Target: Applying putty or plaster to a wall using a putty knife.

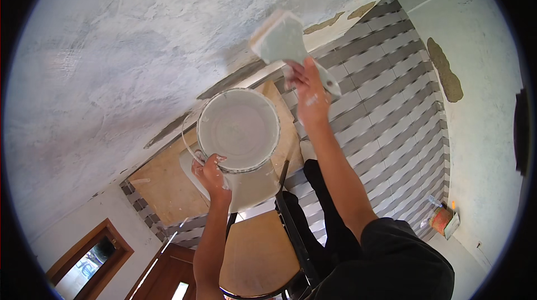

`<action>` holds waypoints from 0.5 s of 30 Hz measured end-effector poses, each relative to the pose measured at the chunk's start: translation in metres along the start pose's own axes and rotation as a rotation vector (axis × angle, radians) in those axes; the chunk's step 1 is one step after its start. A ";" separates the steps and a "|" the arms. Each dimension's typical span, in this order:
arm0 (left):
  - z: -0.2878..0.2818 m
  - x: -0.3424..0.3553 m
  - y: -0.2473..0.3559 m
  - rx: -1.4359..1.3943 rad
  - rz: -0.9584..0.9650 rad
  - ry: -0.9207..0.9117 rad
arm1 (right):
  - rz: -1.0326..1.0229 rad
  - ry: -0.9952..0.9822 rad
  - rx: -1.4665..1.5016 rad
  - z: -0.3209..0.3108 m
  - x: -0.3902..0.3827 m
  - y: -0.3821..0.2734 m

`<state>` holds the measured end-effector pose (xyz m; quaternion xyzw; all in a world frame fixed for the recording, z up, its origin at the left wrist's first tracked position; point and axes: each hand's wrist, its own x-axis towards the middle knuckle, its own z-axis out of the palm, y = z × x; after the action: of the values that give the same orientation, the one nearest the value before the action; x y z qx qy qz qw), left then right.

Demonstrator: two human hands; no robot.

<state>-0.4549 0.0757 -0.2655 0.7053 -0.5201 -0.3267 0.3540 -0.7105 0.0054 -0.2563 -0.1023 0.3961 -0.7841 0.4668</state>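
Observation:
My left hand [210,173] grips the near rim of a round bucket [239,129] filled with pale grey paste, held out in front of me. My right hand [309,91] is raised and shut on the handle of a wide flat brush [280,38], whose pale, paste-coated head points up toward the grey smeared wall [128,59]. The brush head lies at the wall's lower edge, just above the bucket.
Below me are a wooden platform [168,180], a round wooden stool seat [260,255] and my dark trouser legs on a grey-and-white tiled floor [391,76]. A wooden door frame [84,255] is at lower left. A patchy wall [475,104] runs along the right.

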 end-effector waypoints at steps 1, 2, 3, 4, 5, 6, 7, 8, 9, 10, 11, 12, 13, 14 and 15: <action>-0.003 0.000 -0.006 0.155 0.027 -0.037 | -0.011 0.062 0.030 0.006 0.016 0.015; -0.007 -0.002 -0.006 0.160 0.022 -0.043 | -0.019 0.126 0.059 0.008 0.028 0.027; -0.011 -0.004 -0.003 0.298 0.054 -0.078 | -0.016 0.136 0.054 0.004 0.037 0.039; -0.012 -0.006 -0.002 0.433 0.089 -0.114 | -0.054 0.159 0.068 -0.003 0.045 0.049; -0.016 -0.007 -0.006 0.438 0.087 -0.114 | -0.087 0.176 0.088 -0.005 0.048 0.058; -0.018 -0.008 -0.012 0.431 0.149 -0.040 | -0.084 0.178 0.089 -0.010 0.046 0.065; -0.019 -0.009 -0.014 0.423 0.210 0.032 | -0.024 0.215 0.072 -0.013 0.041 0.069; -0.024 -0.008 -0.016 0.424 0.207 0.030 | 0.035 0.251 0.055 -0.016 0.037 0.072; -0.030 -0.008 -0.016 0.314 0.005 -0.042 | 0.036 0.254 0.053 -0.020 0.036 0.072; -0.035 -0.008 -0.014 0.202 -0.194 -0.109 | -0.001 0.220 0.087 -0.018 0.035 0.065; -0.039 -0.012 -0.015 0.206 -0.199 -0.113 | -0.036 0.193 0.117 -0.015 0.032 0.058; -0.043 -0.016 -0.016 0.358 -0.013 -0.081 | -0.032 0.198 0.115 -0.007 0.034 0.056; -0.045 -0.019 -0.016 0.503 0.177 -0.052 | -0.093 0.157 0.126 0.002 0.041 0.055; -0.049 -0.023 -0.017 0.504 0.175 -0.058 | -0.154 0.115 0.137 0.008 0.046 0.055; -0.054 -0.025 -0.018 0.372 0.063 -0.046 | -0.153 0.120 0.134 0.000 0.045 0.068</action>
<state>-0.4073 0.1124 -0.2497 0.7343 -0.6014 -0.2296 0.2155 -0.6904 -0.0482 -0.3144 -0.0538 0.3609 -0.8469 0.3869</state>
